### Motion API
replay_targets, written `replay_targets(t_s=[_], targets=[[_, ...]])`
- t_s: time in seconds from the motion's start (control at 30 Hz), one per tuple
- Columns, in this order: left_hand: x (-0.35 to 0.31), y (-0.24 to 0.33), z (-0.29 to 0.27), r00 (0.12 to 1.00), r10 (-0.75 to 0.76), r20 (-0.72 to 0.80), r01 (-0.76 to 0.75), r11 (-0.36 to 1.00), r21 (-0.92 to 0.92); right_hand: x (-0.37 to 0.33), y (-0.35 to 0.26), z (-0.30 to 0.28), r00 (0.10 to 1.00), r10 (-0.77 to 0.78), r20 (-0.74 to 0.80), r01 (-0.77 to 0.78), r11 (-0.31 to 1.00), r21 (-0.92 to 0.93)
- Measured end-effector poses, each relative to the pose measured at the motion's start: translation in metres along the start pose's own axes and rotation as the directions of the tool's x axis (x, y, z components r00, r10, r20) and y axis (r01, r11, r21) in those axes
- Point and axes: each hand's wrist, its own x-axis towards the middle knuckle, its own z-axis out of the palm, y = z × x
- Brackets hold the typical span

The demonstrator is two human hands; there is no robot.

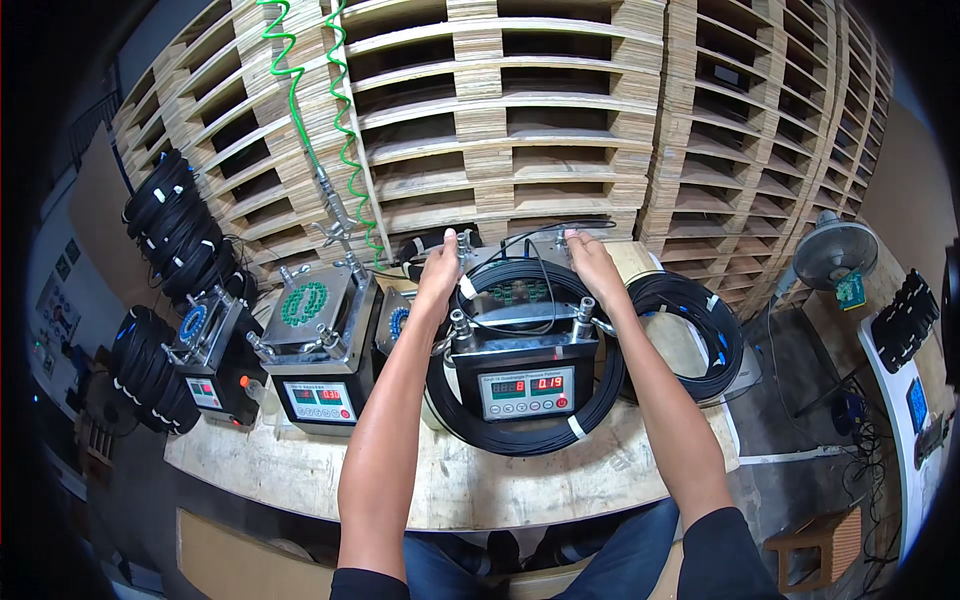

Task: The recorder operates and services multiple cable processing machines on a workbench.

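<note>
In front of me stands a pressure polishing machine (pixel 527 396) with a black body and a lit red display. My left hand (pixel 438 272) is at its far left corner, closed at the metal clamp knob (pixel 464 243), thumb upward. At the far right corner, my right hand (pixel 594 264) is closed likewise at the other clamp knob (pixel 560 240). The other fingers are partly hidden. A black cable coil (pixel 522 441) surrounds the machine's front, and cable loops (pixel 535 270) lie over its top. Green connectors (pixel 515 291) show on the plate beneath the loops. Two near knobs stand upright.
To the left are two similar machines, one with a green ring (pixel 303 304), one with a blue ring (pixel 193 323). Cable coils (pixel 715 372) lie at right; more are stacked at far left. Wooden pallets (pixel 480 80) rise behind. Green spiral hoses (pixel 297 100) hang down. A fan (pixel 836 252) stands right.
</note>
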Motion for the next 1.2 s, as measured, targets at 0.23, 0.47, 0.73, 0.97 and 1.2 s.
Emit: replay_targets(t_s=[0.23,0.47,0.73,0.97,1.2], targets=[[-0.005,0.003,-0.007,0.998,-0.062,0.015,0.059,0.986,0.158,-0.017,-0.034,-0.005,0.992,0.124,0.003,-0.12,0.963,-0.243],[-0.001,-0.002,-0.005,0.999,-0.031,-0.02,0.034,0.986,0.164,0.003,-0.003,0.001,0.995,0.042,0.091,-0.037,0.998,-0.054],[-0.007,0.005,-0.013,0.993,-0.106,0.054,0.105,0.994,0.031,-0.004,-0.009,0.005,1.0,0.018,0.018,-0.018,1.0,0.015],[-0.022,0.018,-0.007,0.981,-0.168,0.094,0.158,0.983,0.098,-0.006,-0.014,0.0,0.993,0.114,0.031,-0.108,0.982,-0.154],[0.003,-0.006,-0.005,0.998,-0.053,-0.031,0.056,0.992,0.11,0.007,0.007,0.004,0.998,-0.023,0.056,0.024,0.999,-0.025]])
